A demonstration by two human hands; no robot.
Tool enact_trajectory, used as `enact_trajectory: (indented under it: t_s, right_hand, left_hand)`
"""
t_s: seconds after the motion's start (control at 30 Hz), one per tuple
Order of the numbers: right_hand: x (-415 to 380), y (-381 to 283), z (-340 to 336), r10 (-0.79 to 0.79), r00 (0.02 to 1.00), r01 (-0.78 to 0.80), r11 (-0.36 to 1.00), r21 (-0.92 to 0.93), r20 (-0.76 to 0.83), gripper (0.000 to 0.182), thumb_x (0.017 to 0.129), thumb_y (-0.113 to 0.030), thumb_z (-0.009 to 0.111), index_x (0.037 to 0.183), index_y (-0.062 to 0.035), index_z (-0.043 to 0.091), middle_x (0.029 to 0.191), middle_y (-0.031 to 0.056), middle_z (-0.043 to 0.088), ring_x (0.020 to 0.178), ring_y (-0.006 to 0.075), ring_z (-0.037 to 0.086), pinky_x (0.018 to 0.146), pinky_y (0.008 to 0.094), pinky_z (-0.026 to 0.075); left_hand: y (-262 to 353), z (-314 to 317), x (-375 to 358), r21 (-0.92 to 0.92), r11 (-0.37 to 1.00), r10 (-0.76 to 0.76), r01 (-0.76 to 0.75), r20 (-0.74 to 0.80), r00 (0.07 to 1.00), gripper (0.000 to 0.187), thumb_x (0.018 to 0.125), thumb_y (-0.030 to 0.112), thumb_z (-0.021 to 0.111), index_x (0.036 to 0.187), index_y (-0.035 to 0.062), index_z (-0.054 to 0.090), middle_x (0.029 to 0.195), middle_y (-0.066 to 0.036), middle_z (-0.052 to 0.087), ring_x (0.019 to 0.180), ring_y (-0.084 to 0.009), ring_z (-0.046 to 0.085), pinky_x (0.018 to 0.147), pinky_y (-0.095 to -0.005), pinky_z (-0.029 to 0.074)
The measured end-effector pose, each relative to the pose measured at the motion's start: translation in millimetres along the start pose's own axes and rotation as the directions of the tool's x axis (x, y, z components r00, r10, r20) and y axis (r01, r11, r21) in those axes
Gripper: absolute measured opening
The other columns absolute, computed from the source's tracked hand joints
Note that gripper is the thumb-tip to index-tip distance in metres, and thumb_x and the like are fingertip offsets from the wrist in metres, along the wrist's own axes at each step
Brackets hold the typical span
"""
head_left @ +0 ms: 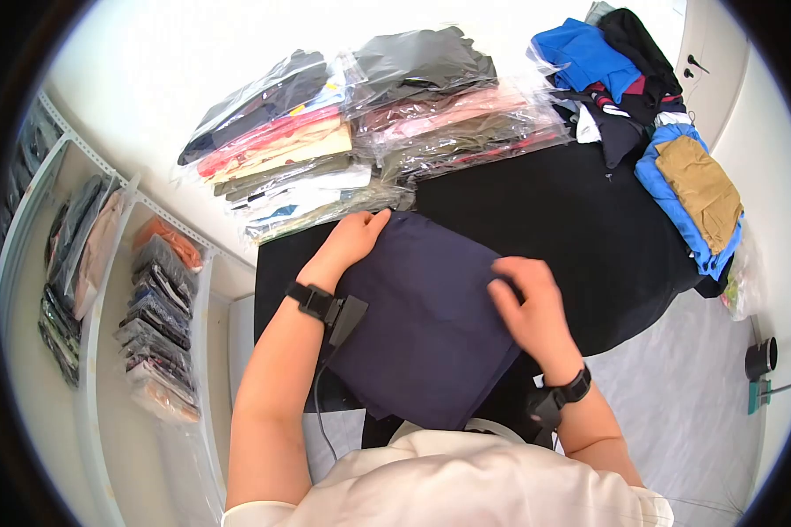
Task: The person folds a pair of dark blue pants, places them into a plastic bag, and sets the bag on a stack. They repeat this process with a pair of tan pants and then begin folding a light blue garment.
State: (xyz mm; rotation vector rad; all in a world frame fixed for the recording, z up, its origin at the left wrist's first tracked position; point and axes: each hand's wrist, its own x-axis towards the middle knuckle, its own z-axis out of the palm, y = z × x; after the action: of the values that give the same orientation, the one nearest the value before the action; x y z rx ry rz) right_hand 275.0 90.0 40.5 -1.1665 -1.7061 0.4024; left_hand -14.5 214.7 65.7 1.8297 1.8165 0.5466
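Viewing through the head camera, I locate the navy cloth (426,321) lying folded on the black table (518,211), directly in front of the wearer's shirt (475,483). The left hand (353,241) rests at the cloth's far left corner, fingers close together and slightly bent; I cannot tell whether they pinch the fabric. The right hand (540,312) is at the right edge, fingers curved, with an open gap between thumb and forefinger. No grip shows there; I cannot confirm contact.

Handling, in my judgement: light, soft and limp, not fragile, but prone to creasing and to layers sliding apart. Take hold at two opposite edges, all layers together, with the thumb above and the fingers beneath.

Count: navy cloth, one; hands, two; wrist straps ( (312,300) on the left, (576,386) on the right), two; bagged clothing stacks ( (281,149) and (457,105)), two; tan cloth (699,189), one, upon blue cloth (655,171); black cup (761,358), one. I cannot count the garments within the stacks.
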Motion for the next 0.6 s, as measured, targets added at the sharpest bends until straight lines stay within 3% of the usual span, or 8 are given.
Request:
enact_trajectory:
  t_s: [0.03,0.17,0.23,0.27,0.37,0.43,0.5,0.6]
  right_hand:
    - [0.4,16.3,-6.3,0.06,0.997,-0.067,0.975,-0.21,-0.041,0.024,0.087,-0.018,0.07,0.102,0.0006,0.067,0.104,0.0159,0.067,0.099,0.0341,0.062,0.086,0.0411,0.051]
    - [-9.9,47.2,-7.2,0.131,0.99,-0.113,0.947,-0.301,0.041,0.025,0.09,-0.022,0.067,0.097,0.0011,0.067,0.095,0.0147,0.067,0.093,0.0336,0.063,0.082,0.0408,0.051]
    - [-9.5,50.9,-7.5,0.114,0.992,-0.09,0.944,-0.319,0.057,0.025,0.091,-0.023,0.066,0.096,0.0015,0.067,0.092,0.0149,0.066,0.09,0.0335,0.064,0.081,0.0404,0.051]
    - [-8.1,51.8,-7.1,0.119,0.992,-0.099,0.952,-0.29,0.05,0.024,0.091,-0.022,0.066,0.094,0.0012,0.066,0.089,0.0143,0.065,0.087,0.0333,0.064,0.078,0.0404,0.051]
    - [-7.8,51.9,-6.6,0.126,0.991,-0.111,0.958,-0.264,0.04,0.022,0.09,-0.022,0.067,0.09,-0.0003,0.066,0.085,0.0133,0.064,0.084,0.0326,0.064,0.074,0.0406,0.051]
    - [-7.2,51.9,-5.8,0.127,0.991,-0.113,0.958,-0.264,0.034,0.021,0.09,-0.022,0.068,0.088,-0.0015,0.066,0.084,0.0128,0.064,0.083,0.0321,0.064,0.074,0.0409,0.051]
    - [-9.1,51.0,-7.2,0.142,0.99,-0.138,0.966,-0.22,0.002,0.02,0.089,-0.022,0.068,0.088,-0.0019,0.066,0.084,0.0121,0.064,0.083,0.0324,0.064,0.073,0.0405,0.051]
    - [-9.5,51.7,-6.2,0.13,0.991,-0.128,0.97,-0.207,-0.005,0.02,0.089,-0.021,0.069,0.088,-0.0015,0.066,0.084,0.0125,0.064,0.083,0.033,0.064,0.073,0.0407,0.051]
  left_hand:
    - [7.5,2.5,6.6,0.035,0.996,-0.078,0.076,0.04,0.996,0.054,0.096,0.043,0.055,0.111,-0.0073,0.067,0.104,-0.025,0.07,0.1,-0.0391,0.066,0.089,-0.04,0.05]
    - [-1.9,32.4,43.5,0.217,0.976,-0.007,0.014,-0.033,0.999,0.056,0.095,0.046,0.055,0.102,-0.0072,0.069,0.097,-0.026,0.07,0.095,-0.0416,0.066,0.086,-0.0419,0.051]
    - [-14.5,38.0,58.6,0.041,0.997,0.068,-0.061,-0.183,0.981,0.051,0.093,0.045,0.059,0.093,-0.0053,0.07,0.087,-0.025,0.069,0.086,-0.0413,0.067,0.079,-0.0432,0.051]
    - [-56.4,52.7,89.2,-0.259,0.965,0.007,-0.038,-0.122,0.993,0.046,0.092,0.042,0.062,0.089,-0.0038,0.069,0.082,-0.024,0.068,0.078,-0.0397,0.066,0.073,-0.0432,0.05]
    - [-54.5,60.6,76.1,-0.221,0.975,-0.053,0.002,-0.223,0.973,0.041,0.092,0.036,0.064,0.086,-0.0042,0.069,0.077,-0.023,0.068,0.072,-0.0365,0.065,0.069,-0.0421,0.05]
    - [-31.9,40.8,58.2,-0.075,0.996,-0.068,0.055,-0.19,0.979,0.04,0.094,0.034,0.064,0.092,-0.0056,0.069,0.082,-0.021,0.07,0.077,-0.031,0.067,0.073,-0.0387,0.05]
    - [-27.9,23.3,38.1,-0.19,0.979,0.062,-0.074,-0.07,0.996,0.04,0.098,0.033,0.062,0.112,-0.0044,0.065,0.095,-0.01,0.069,0.087,-0.017,0.062,0.08,-0.0316,0.049]
    - [-31.9,-19.5,-28.1,-0.241,0.969,0.079,-0.052,0.101,0.992,0.045,0.098,0.03,0.063,0.125,-0.0045,0.057,0.114,-0.011,0.066,0.101,-0.0155,0.061,0.092,-0.0275,0.048]
